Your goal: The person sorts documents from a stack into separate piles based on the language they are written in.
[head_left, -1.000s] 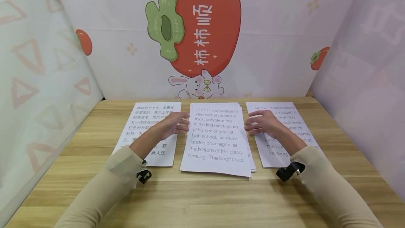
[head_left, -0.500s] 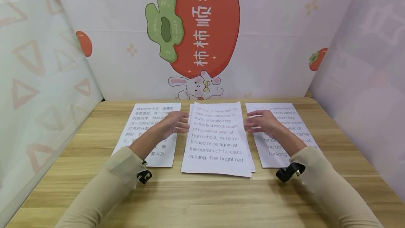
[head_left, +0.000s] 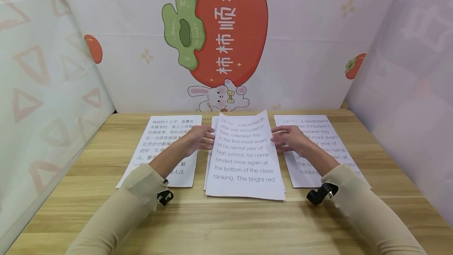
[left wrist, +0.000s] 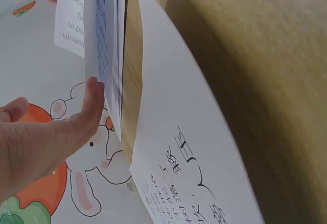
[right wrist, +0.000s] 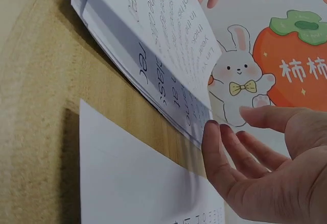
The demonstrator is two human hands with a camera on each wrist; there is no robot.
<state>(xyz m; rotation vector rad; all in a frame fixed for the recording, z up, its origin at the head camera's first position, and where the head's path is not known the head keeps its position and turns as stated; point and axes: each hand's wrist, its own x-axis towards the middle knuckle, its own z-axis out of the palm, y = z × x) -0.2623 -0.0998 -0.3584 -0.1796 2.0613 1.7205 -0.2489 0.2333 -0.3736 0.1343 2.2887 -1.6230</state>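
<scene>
In the head view, a printed English sheet (head_left: 244,156) in the middle is bowed, its far corners raised off the paper stack (right wrist: 134,76) below. My left hand (head_left: 198,139) touches the sheet's left edge with its fingertips. At the right edge, fingers of my right hand (head_left: 291,139) touch the paper. Both wrist views show the thumbs apart from the fingertips. Under my left arm lies a sheet with Chinese print (head_left: 162,133); under my right arm lies another English sheet (head_left: 311,129). Parts of both are hidden by the arms.
All the paper lies on a wood-grain table (head_left: 226,227). Behind it hangs a white backdrop (head_left: 304,70) with a persimmon and rabbit print, with pale panels on either side. A black wrist device (head_left: 322,193) hangs below my right cuff.
The top middle sheet has shifted slightly to the right and toward me, and its far corners have risen into a curve. Both hands have moved slightly inward against its edges.
</scene>
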